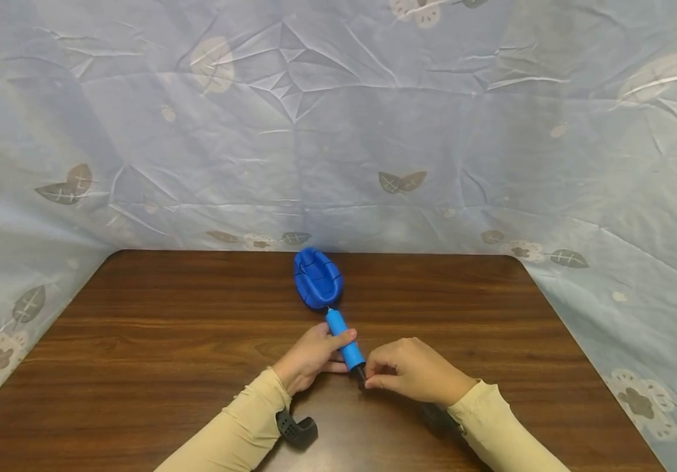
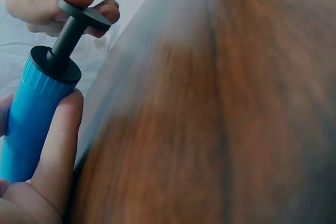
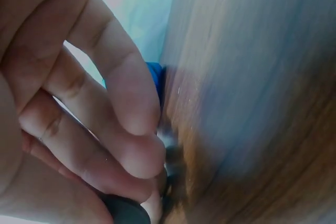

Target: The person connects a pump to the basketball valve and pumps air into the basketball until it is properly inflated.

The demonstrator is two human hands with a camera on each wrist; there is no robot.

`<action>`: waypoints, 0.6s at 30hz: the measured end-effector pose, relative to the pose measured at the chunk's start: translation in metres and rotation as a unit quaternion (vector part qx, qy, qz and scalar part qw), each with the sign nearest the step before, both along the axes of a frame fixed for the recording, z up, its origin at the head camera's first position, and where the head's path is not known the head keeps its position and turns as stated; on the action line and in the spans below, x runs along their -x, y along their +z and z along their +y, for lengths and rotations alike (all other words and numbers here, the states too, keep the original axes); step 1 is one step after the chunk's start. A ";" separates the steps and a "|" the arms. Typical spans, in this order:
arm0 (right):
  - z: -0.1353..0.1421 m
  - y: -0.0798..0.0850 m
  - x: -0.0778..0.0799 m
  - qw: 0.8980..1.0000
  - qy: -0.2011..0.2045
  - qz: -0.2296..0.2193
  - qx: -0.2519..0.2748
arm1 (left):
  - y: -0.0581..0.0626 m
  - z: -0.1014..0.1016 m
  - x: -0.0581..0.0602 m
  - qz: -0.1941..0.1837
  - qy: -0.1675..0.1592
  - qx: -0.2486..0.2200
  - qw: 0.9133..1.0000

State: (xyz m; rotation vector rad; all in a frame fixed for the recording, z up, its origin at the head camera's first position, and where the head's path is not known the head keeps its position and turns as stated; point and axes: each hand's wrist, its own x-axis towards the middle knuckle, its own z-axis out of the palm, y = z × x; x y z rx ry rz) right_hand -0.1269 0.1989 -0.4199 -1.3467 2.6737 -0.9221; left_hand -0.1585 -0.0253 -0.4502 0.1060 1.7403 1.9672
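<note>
My left hand (image 1: 313, 357) holds the light-blue barrel of a small hand pump (image 1: 344, 337), its thumb laid across the top. From the pump's far tip a thin needle reaches the near end of a deflated blue ball (image 1: 318, 280), which is caved in like a bowl and marked with black lines. My right hand (image 1: 412, 370) pinches the pump's black plunger handle (image 1: 360, 379) between thumb and fingers. In the left wrist view, a short length of black plunger shaft (image 2: 68, 38) shows between the barrel's black cap and the T-shaped handle.
Under everything is a dark brown wood-grain table (image 1: 155, 314). A pale grey-blue cloth (image 1: 338, 151) with leaf and flower prints hangs behind it and along both sides. A black wrist mount (image 1: 297, 429) sits on the left sleeve.
</note>
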 end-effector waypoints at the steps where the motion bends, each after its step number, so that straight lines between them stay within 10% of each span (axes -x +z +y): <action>1: 0.000 0.000 0.000 1.000 -0.001 0.001 -0.001 | 0.000 0.000 0.000 0.001 -0.001 -0.001 1.000; 18: -0.004 0.005 -0.004 1.000 0.018 0.025 -0.006 | -0.004 -0.003 0.002 -0.005 0.006 -0.028 1.000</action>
